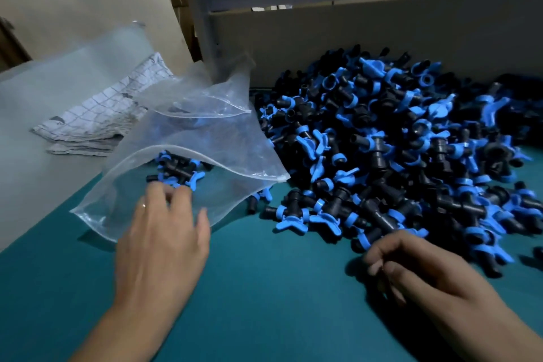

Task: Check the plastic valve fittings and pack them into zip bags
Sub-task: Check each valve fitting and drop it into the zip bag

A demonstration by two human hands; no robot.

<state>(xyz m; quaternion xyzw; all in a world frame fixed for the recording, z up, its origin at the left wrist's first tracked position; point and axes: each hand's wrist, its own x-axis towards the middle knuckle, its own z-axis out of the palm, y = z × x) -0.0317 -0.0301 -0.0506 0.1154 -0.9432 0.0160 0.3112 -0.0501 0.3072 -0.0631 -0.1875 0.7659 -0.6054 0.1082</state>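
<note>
Hundreds of valve fittings [396, 150] lie just beyond the loosely curled, empty right hand [417, 270] — the left hand [160, 241], fingers spread, rests on the zip bag [188, 156], mouth facing right.

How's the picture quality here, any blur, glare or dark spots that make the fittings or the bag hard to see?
Head view: dim light, so the black bodies in the pile of valve fittings merge at the far right; the zip bag shows soft sheen, no harsh glare; left hand and right hand are slightly motion-blurred; wide-angle bending curves the cardboard wall; hands cast soft shadows on the teal table.
</note>
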